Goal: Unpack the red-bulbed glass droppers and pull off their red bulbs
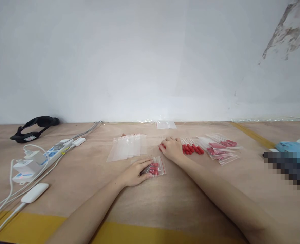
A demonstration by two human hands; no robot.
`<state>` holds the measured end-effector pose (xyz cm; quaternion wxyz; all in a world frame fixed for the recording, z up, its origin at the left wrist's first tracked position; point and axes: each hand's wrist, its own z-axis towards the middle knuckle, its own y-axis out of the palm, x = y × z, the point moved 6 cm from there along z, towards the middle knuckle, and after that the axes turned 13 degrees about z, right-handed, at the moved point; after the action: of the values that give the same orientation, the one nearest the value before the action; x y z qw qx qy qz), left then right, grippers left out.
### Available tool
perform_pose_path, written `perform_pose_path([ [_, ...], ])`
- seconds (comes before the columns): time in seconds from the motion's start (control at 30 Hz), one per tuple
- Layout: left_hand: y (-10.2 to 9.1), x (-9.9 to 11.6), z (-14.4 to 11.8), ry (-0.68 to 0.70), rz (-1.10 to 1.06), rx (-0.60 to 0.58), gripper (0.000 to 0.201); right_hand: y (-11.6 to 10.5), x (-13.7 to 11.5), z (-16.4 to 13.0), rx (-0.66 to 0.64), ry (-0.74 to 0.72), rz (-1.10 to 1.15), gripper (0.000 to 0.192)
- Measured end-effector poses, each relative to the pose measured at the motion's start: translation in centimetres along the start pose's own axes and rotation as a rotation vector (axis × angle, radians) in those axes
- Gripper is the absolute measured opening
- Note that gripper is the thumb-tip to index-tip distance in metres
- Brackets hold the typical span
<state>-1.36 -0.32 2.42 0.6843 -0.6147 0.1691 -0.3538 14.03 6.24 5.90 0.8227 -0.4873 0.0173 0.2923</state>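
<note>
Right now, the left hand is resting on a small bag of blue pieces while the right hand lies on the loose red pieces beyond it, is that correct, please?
Not quite: the pieces in the bag are red, not blue, as the head view shows. The rest stands: the left hand rests on that bag, and the right hand lies on the loose red pieces beyond it.

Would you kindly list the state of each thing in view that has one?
Left hand: flat, pressing the small clear zip bag of red pieces.
Right hand: resting on loose red pieces.
Empty clear zip bags: flat, overlapping.
Filled clear bags: piled together.
White power strip: plugs inserted.
</note>
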Motion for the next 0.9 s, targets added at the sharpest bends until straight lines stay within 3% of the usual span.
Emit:
perform_pose_path([
  [0.07,-0.1,0.1,0.0,-0.002,-0.011,0.003,0.054,-1.3,0.2,-1.0,0.017,-0.002,0.145,0.023],
  [0.13,-0.2,0.2,0.0,-0.007,-0.021,0.004,0.055,-1.9,0.2,-2.5,-0.05,-0.037,0.327,0.019],
  [0.3,0.1,0.7,0.4,-0.021,-0.05,0.043,0.053,-1.3,-0.5,-6.0,-0.218,-0.136,0.686,0.012],
  [0.43,0.1,1.6,0.7,0.004,-0.101,0.092,0.045,-0.4,-1.1,-6.3,-0.326,-0.175,0.899,0.016],
  [0.57,0.1,1.9,0.9,-0.043,-0.098,0.116,0.041,0.0,-1.6,-6.1,-0.454,-0.147,0.914,0.029],
  [0.67,0.1,1.8,0.9,-0.068,-0.091,0.128,0.039,0.1,-1.6,-5.9,-0.438,-0.101,0.811,0.035],
  [0.9,0.2,1.9,0.9,0.002,-0.062,0.094,0.048,0.8,-1.3,-6.1,-0.416,0.064,0.837,0.015],
])
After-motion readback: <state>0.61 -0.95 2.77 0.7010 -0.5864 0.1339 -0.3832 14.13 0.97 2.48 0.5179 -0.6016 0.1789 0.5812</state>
